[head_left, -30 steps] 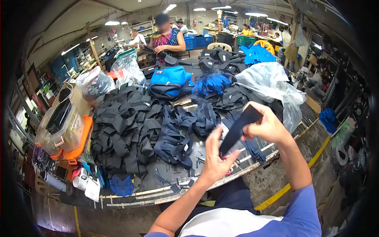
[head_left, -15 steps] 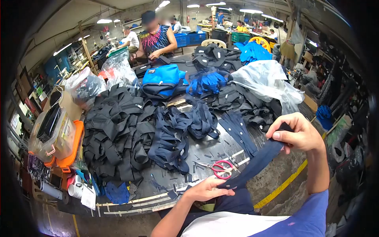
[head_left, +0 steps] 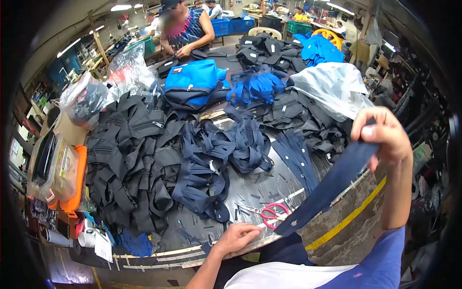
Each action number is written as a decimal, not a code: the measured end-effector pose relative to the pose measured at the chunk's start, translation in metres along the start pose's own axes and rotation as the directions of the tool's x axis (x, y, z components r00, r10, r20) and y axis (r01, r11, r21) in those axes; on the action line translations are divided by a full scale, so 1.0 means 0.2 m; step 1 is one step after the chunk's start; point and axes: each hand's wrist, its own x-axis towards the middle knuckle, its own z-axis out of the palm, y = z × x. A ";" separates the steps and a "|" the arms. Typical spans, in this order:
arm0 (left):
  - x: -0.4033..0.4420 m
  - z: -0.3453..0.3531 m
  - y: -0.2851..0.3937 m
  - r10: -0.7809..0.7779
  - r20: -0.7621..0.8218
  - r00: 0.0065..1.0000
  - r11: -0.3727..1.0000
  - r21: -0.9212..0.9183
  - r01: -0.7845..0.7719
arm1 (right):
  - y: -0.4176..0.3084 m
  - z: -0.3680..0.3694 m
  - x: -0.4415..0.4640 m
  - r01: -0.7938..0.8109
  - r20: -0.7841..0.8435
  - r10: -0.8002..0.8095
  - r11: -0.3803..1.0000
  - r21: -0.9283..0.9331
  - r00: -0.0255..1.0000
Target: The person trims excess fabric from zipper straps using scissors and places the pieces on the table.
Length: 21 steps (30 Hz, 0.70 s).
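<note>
My right hand (head_left: 385, 137) is closed on the upper end of a navy fabric strip (head_left: 332, 185) and holds it up at the right. The strip slants down to the left over the table edge, with a few pale spots near its lower end. My left hand (head_left: 240, 238) is at the table's front edge, apart from the strip. Its fingers are curled together; anything inside them is hidden. Just beyond it lie scissors (head_left: 274, 212) with pink-red handles, partly open. More navy strips with snap-like dots (head_left: 298, 156) lie flat behind the raised one.
Heaps of black fabric pieces (head_left: 130, 164) and navy straps (head_left: 204, 164) cover the dark table. Behind them are a blue bag (head_left: 190, 84), blue straps (head_left: 257, 85) and clear plastic (head_left: 334, 86). A clear bin (head_left: 60, 161) stands left. Another person (head_left: 187, 31) works across the table.
My right hand has moved up and right with the navy strip. My left hand no longer touches the strip and has shifted slightly. The camera view has tilted down a little.
</note>
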 end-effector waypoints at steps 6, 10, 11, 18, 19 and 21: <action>0.07 0.02 -0.13 0.195 -0.304 0.933 0.968 0.215 -0.132 | -0.03 -0.17 0.85 0.137 -0.092 -0.151 0.981 -0.140 0.984; 0.12 0.02 -0.12 0.278 -0.345 0.897 0.936 0.308 -0.172 | -0.09 -0.39 1.68 0.363 -0.115 -0.391 0.909 -0.204 0.913; 0.12 0.02 -0.13 0.280 -0.351 0.893 0.936 0.308 -0.173 | -0.09 -0.40 1.87 0.443 -0.258 -0.476 0.879 -0.178 0.841; 0.12 -0.01 -0.11 0.229 -0.377 0.897 0.956 0.261 -0.134 | 0.18 -0.20 2.44 0.334 -0.456 -0.270 0.940 0.064 0.848; 0.12 0.00 -0.12 0.216 -0.370 0.904 0.960 0.249 -0.127 | 0.25 -0.10 2.39 0.331 -0.491 -0.235 0.936 0.119 0.839; 0.13 -0.01 -0.12 0.211 -0.357 0.910 0.962 0.243 -0.127 | 0.45 0.05 2.22 0.284 -0.480 -0.164 0.940 0.189 0.862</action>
